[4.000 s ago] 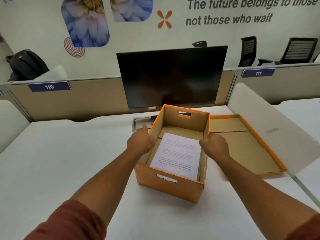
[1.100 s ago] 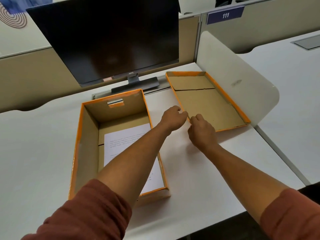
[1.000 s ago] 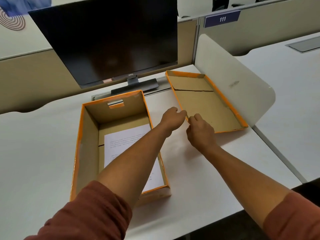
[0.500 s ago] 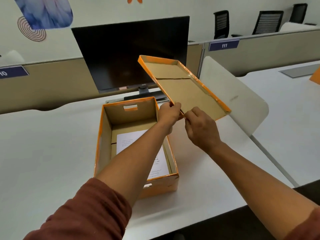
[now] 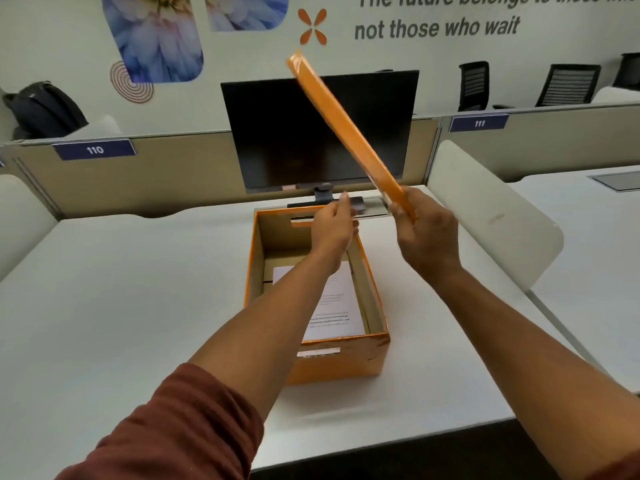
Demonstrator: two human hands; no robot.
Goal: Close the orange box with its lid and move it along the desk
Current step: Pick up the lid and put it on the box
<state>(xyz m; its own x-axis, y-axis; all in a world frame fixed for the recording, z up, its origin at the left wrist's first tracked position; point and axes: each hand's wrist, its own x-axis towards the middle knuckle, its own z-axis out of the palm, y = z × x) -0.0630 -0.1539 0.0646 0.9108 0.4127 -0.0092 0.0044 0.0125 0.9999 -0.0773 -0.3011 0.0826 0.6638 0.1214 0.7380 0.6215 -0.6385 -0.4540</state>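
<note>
The open orange cardboard box (image 5: 341,362) stood on the white bench (image 5: 114,306), its long axis running near to far, with a printed white paper sheet (image 5: 332,306) lying flat on its floor. The flat orange cardboard lid (image 5: 346,133) was held in the air above the box's far right corner, tilted steeply and seen edge-on, its upper end crossing the dark monitor screen (image 5: 277,133). The right hand (image 5: 427,237) had its fingers clamped on the lid's lower end. The left hand (image 5: 334,230) hovered over the far end of the box, fingers loosely apart and touching nothing visible. Rust-red sleeves (image 5: 180,431) covered the upper forearms.
</note>
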